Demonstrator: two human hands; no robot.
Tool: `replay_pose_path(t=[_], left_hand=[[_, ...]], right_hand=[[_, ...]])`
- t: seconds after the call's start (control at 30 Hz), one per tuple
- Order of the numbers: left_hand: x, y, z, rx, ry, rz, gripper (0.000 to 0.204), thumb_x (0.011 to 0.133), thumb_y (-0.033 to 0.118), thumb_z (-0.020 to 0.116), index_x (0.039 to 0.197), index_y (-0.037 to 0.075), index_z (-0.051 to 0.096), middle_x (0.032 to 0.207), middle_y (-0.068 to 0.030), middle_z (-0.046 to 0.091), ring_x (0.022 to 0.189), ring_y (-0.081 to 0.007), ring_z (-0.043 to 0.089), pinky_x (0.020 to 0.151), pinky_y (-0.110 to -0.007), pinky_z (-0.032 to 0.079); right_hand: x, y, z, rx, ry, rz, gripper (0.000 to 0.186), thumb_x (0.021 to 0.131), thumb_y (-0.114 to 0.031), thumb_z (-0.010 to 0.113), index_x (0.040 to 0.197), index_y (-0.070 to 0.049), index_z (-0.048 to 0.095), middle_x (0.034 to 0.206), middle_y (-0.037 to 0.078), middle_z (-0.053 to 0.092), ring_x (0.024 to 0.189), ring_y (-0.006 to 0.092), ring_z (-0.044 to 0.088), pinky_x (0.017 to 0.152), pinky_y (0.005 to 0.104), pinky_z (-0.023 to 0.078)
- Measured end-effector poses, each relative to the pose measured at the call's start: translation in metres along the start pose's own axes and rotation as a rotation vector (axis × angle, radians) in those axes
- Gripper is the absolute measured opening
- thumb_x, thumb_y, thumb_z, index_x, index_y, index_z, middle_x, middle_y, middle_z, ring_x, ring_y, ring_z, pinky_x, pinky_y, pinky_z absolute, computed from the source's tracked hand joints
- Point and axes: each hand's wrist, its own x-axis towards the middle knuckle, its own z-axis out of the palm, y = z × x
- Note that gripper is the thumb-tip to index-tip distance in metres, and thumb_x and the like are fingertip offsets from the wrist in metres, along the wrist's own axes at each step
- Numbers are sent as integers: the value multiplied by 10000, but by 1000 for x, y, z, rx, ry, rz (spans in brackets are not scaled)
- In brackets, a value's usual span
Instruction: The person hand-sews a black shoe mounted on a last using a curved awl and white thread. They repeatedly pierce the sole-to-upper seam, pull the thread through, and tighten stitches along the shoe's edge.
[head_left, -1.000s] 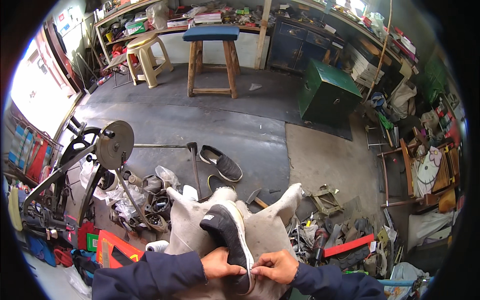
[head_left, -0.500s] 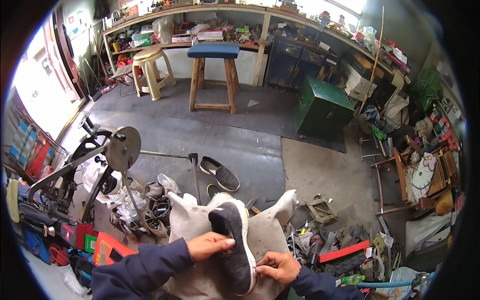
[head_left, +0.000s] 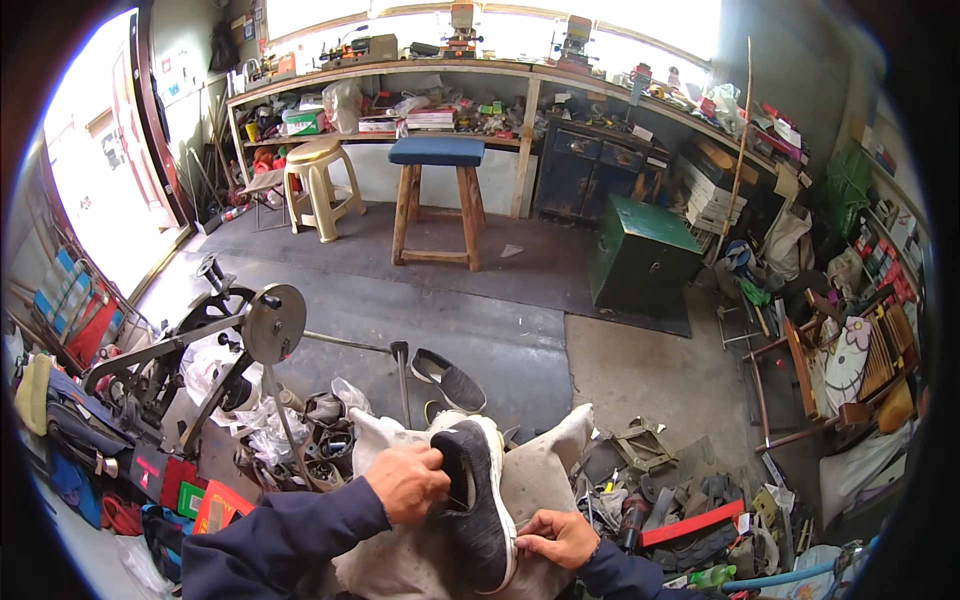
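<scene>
A dark grey slip-on shoe [head_left: 478, 525] with a white sole lies over a pale cloth [head_left: 390, 560] on my lap, its heel end pointing away from me. My left hand [head_left: 408, 484] is closed on the left rim of the shoe's opening, fingertips hidden at the collar. At the right edge of the white sole, my right hand [head_left: 562, 540] makes a pinch with thumb and forefinger. Whatever lies between those fingertips is too small to name. A second dark slip-on shoe [head_left: 450, 382] rests on the floor beyond my lap.
Left of me stands a metal hand-cranked machine [head_left: 274, 324], with plastic bags [head_left: 270, 435] around it. Scraps and tools lie at right beside a red bar [head_left: 692, 523]. Farther off are a blue-topped stool [head_left: 437, 152], a cream stool [head_left: 325, 190] and a green chest [head_left: 645, 255].
The view has tipped upward, showing more of the workbench. My left hand has shifted toward the heel end of the shoe's opening. My right hand keeps its pinch at the sole edge.
</scene>
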Motion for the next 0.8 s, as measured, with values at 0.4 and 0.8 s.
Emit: replay_pose_path(t=[0.4,0.8], left_hand=[[5,-4,15,-1486,-124,-415,215,1070,247,566,943,73,574,895,-57,701,763,-151,680,758,-306,559],[32,8,30,-727,-645,-347,714,916,649,670,720,-30,567,661,-45,428,664,-129,458,585,-364,391]], right_hand=[[1,-4,3,-122,27,-28,225,929,-178,789,1029,3,699,904,76,772,818,110,717,746,268,565],[2,-13,12,-159,84,-65,239,903,-179,809,1014,-2,693,892,110,775,812,140,742,737,279,573]])
